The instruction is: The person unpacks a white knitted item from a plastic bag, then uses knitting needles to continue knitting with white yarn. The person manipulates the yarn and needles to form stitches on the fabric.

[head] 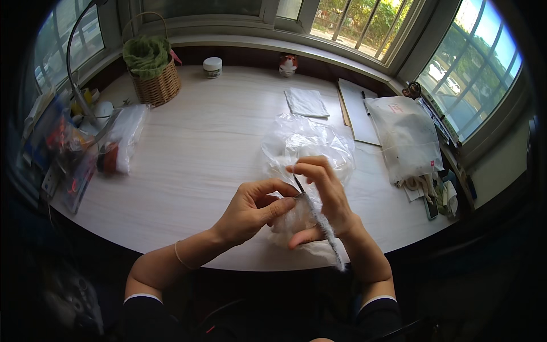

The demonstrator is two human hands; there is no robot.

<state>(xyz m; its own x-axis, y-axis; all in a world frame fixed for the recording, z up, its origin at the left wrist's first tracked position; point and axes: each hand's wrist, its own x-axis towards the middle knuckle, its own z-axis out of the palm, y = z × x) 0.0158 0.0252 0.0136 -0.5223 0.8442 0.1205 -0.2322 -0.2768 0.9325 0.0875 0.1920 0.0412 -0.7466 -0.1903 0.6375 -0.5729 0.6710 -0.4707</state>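
Observation:
My left hand [260, 209] pinches the top end of a narrow, fuzzy grey-white knitted strip [325, 228] between thumb and fingers. A thin dark needle or crochet hook [298, 183] sticks up from that end, towards the fingertips of my right hand [327, 196]. The right hand has its fingers curled near the tool's tip and its thumb spread away; whether it grips the tool or yarn I cannot tell. The strip hangs down past the right palm to the table's front edge. Under and behind both hands lies a clear plastic bag [314, 137], with pale fluffy material [286, 231] below the hands.
A folded white cloth [306, 102], a notepad [359, 115] and a frosted pouch [406, 137] lie at the right. A wicker basket [157, 85], a white jar [212, 67] and a small figurine [288, 66] stand at the back. Plastic packets [124, 137] and a lamp [81, 100] are at the left.

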